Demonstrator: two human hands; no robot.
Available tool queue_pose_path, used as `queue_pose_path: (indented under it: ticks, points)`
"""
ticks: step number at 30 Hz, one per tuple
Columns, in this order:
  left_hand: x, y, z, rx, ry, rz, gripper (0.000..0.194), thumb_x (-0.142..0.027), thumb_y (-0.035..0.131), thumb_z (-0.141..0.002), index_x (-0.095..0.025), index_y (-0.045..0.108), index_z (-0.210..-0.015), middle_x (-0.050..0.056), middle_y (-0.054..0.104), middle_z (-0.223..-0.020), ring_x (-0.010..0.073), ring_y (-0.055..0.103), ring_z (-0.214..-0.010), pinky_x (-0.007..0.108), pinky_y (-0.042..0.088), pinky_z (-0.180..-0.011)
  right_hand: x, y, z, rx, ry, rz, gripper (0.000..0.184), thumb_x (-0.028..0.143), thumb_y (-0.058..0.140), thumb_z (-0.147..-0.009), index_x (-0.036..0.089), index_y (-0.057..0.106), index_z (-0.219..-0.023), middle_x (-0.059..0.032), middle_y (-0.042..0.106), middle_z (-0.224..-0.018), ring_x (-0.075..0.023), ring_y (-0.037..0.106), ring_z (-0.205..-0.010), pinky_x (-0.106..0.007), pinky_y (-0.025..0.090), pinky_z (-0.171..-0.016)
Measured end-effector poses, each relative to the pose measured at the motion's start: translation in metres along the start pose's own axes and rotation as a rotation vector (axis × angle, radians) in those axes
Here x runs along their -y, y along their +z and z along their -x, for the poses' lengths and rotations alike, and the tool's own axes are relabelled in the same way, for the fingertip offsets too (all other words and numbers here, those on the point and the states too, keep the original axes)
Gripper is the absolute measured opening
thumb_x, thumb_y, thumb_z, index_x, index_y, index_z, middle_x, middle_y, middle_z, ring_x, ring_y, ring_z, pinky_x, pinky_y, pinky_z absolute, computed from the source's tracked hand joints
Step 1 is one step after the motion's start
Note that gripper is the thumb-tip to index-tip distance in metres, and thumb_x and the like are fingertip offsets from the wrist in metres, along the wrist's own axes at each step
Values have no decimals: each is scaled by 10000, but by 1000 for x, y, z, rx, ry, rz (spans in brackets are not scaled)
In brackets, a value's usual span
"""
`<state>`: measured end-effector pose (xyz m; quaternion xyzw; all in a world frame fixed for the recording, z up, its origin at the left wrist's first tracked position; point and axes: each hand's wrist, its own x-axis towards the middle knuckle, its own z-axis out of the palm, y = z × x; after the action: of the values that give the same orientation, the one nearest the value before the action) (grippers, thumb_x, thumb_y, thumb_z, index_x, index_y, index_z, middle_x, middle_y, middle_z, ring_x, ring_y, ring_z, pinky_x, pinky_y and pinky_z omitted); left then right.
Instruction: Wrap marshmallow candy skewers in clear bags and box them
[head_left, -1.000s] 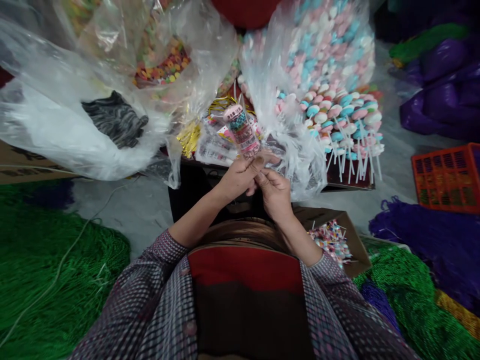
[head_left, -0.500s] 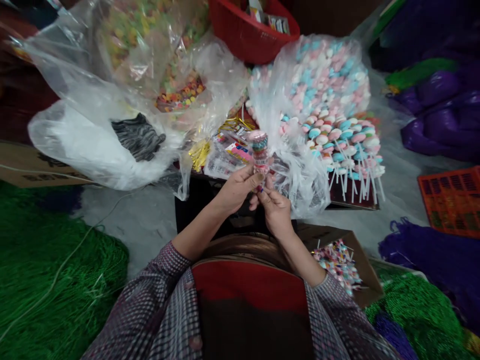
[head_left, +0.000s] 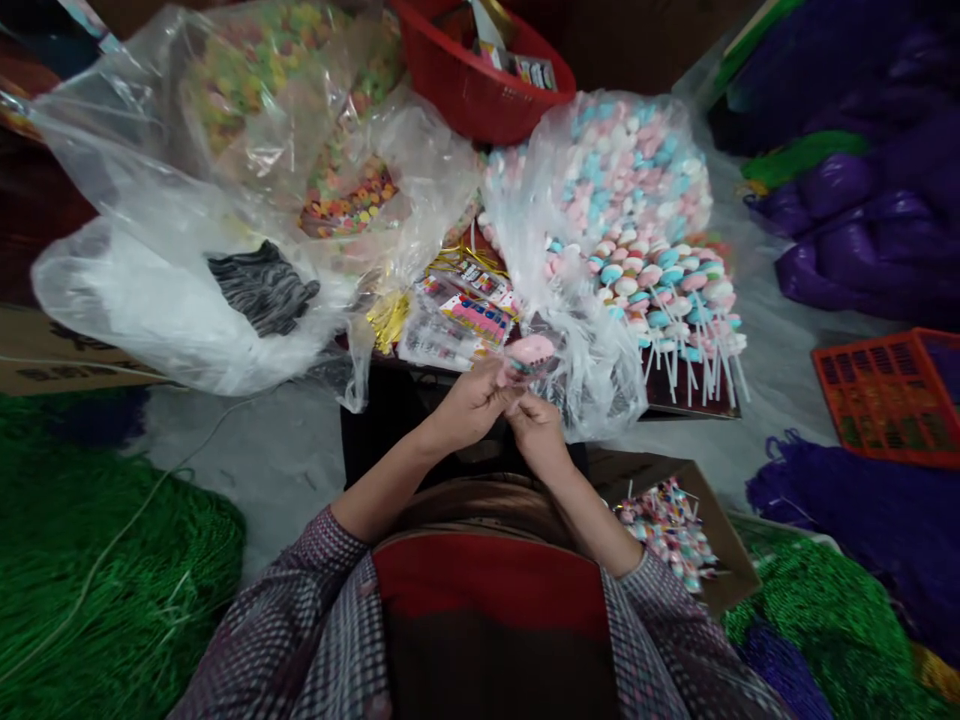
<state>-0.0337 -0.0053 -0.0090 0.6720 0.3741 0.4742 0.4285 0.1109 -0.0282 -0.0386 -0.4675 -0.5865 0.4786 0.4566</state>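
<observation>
A wrapped marshmallow lollipop point(head_left: 529, 352), pink on top with some blue, tilts toward me in clear plastic. My left hand point(head_left: 474, 405) is closed around its lower part. Just below, my right hand point(head_left: 541, 432) pinches at the gathered end of the wrapper. The stick and whatever thin tie may be there are hidden by the fingers. Beyond the hands lie printed clear wrappers point(head_left: 480, 318) and a bunch of gold twist ties point(head_left: 388, 322). To the right, unwrapped marshmallow lollipops point(head_left: 667, 280) are piled with their white sticks toward me.
Bags of marshmallows point(head_left: 637, 160) and gummy candy point(head_left: 349, 190) stand behind, near a red basin point(head_left: 487, 90). Dark strips point(head_left: 264, 288) lie on white plastic. A cardboard box point(head_left: 731, 560) of wrapped lollipops sits at lower right, an orange crate point(head_left: 885, 395) beyond it.
The wrapped lollipop has tipped from upright to leaning toward me, and both hands have come down slightly and closer together. The whole view has shifted a little.
</observation>
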Motion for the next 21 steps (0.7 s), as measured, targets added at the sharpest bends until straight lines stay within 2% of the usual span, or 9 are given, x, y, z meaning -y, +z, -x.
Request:
queue_pose_path:
  ticks: [2, 4, 6, 9, 11, 13, 17, 21]
  points:
    - [8, -2, 3, -38, 37, -14, 541, -626, 441, -1021, -200, 642, -754, 15, 585, -648, 151, 580, -681, 310, 518, -714, 8, -12, -3, 29, -38, 119, 299, 492, 687, -906, 235, 768, -777, -14, 770, -766, -184, 702, -698, -343, 600, -730]
    - [16, -2, 7, -103, 28, -34, 495, -572, 450, -1036, -193, 657, -793, 11, 599, -661, 135, 556, -627, 295, 499, -672, 23, -26, -5, -55, -64, 188, 218, 424, 682, -934, 261, 807, -1005, -36, 823, -972, -205, 769, -886, -392, 619, -890]
    - [23, -1, 10, -152, 9, -77, 457, -544, 461, -1039, -184, 683, -865, 16, 629, -688, 131, 557, -614, 290, 495, -659, 40, -35, -6, -164, -91, 158, 271, 401, 658, -972, 297, 771, -1195, -41, 820, -1132, -205, 777, -1028, -426, 606, -1002]
    - [33, 6, 14, -186, 23, -135, 445, -524, 465, -1038, -175, 689, -877, 43, 673, -727, 157, 617, -683, 305, 515, -697, 61, -35, -6, -158, -180, 69, 404, 470, 701, -950, 339, 703, -1331, -32, 781, -1278, -216, 756, -1142, -449, 594, -1071]
    - [38, 13, 14, -218, 44, -168, 433, -506, 462, -1038, -173, 695, -889, 57, 699, -761, 167, 644, -713, 304, 520, -696, 67, -27, -7, -125, -220, 50, 512, 535, 734, -908, 337, 671, -1376, -39, 750, -1347, -236, 730, -1215, -463, 578, -1109]
    - [42, 19, 15, -254, 57, -208, 420, -476, 441, -1045, -179, 702, -902, 50, 705, -760, 161, 648, -702, 292, 515, -681, 68, -17, -9, -124, -214, 46, 545, 574, 718, -907, 323, 658, -1387, -46, 744, -1355, -242, 717, -1245, -467, 568, -1126]
    - [48, 25, 15, -315, 69, -266, 442, -484, 406, -1050, -189, 700, -899, 42, 714, -746, 149, 650, -678, 276, 521, -664, 67, -6, -10, -152, -186, 51, 479, 546, 704, -927, 319, 674, -1348, -33, 769, -1296, -225, 725, -1226, -459, 560, -1139]
    - [51, 26, 16, -313, 51, -309, 480, -557, 407, -1043, -187, 707, -989, 77, 773, -881, 167, 701, -776, 295, 562, -742, 69, -5, -7, -194, -193, 67, 407, 477, 738, -919, 318, 710, -1292, -28, 782, -1258, -225, 730, -1209, -473, 553, -1150]
